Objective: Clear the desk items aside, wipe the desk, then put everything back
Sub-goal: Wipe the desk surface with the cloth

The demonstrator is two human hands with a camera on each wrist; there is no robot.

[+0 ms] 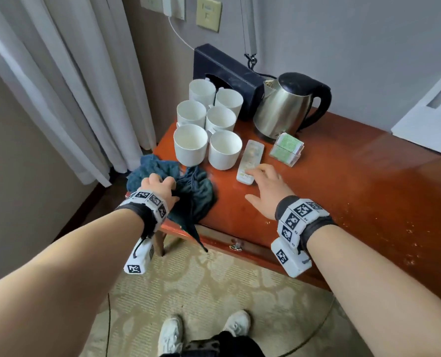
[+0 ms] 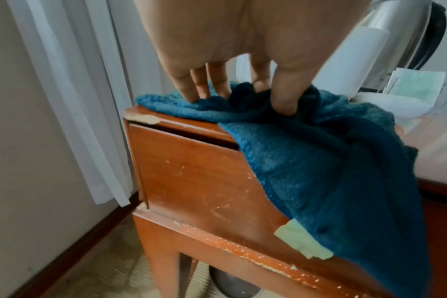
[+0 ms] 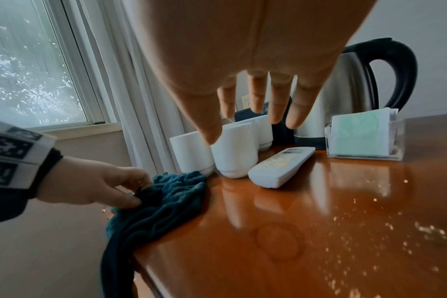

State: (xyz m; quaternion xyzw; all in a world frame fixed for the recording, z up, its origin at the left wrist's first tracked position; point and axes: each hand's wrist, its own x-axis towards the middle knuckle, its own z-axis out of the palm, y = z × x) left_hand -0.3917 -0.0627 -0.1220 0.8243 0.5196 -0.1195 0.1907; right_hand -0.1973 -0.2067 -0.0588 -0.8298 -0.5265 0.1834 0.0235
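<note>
A dark teal cloth (image 1: 193,191) (image 2: 319,161) (image 3: 163,203) lies bunched on the front left corner of the red-brown desk (image 1: 343,189) and hangs over its edge. My left hand (image 1: 160,186) (image 2: 242,88) (image 3: 97,185) pinches the cloth between thumb and fingers. My right hand (image 1: 263,186) (image 3: 253,113) hovers open, fingers spread, just above the near end of a white remote (image 1: 250,161) (image 3: 281,165). Several white cups (image 1: 209,124) (image 3: 217,149) stand in two rows at the back left. A steel kettle (image 1: 289,106) (image 3: 355,84) stands behind the remote.
A clear holder of green-white packets (image 1: 287,149) (image 3: 362,137) sits right of the remote. A black box (image 1: 224,73) stands against the wall behind the cups. White papers (image 1: 428,119) lie at the far right. Curtains (image 1: 59,73) hang left of the desk, and its right part shows pale specks.
</note>
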